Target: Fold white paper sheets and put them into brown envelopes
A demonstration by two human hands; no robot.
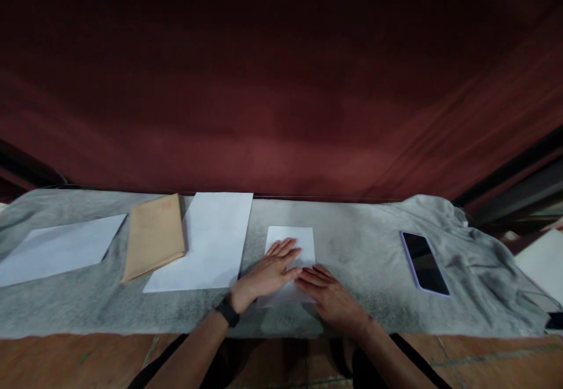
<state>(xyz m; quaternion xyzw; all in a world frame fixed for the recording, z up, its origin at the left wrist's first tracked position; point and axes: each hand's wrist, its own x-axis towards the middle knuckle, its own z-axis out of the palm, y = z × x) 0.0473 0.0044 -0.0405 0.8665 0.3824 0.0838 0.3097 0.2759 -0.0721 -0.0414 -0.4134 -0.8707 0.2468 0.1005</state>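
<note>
A small white sheet of paper (303,238) lies on the grey cloth in front of me; whether it is folded I cannot tell. Flat across its middle rests my left hand (272,269), fingers stretched out toward the far right. My right hand (329,295) lies on the lower right part of the same paper, its fingers extended and pointing left. The fingertips of the right hand meet or nearly meet the left thumb. Neither hand grips anything. Both palms hide much of the paper's middle and near edge. A dark band (227,313) circles my left wrist.
Left of my hands, a larger white sheet (215,242) lies partly under a brown paper envelope (153,236). Another white sheet (65,248) is farther left. A phone (426,264) in a lilac case lies right, on the grey cloth (360,242). Dark red fabric (281,113) rises behind.
</note>
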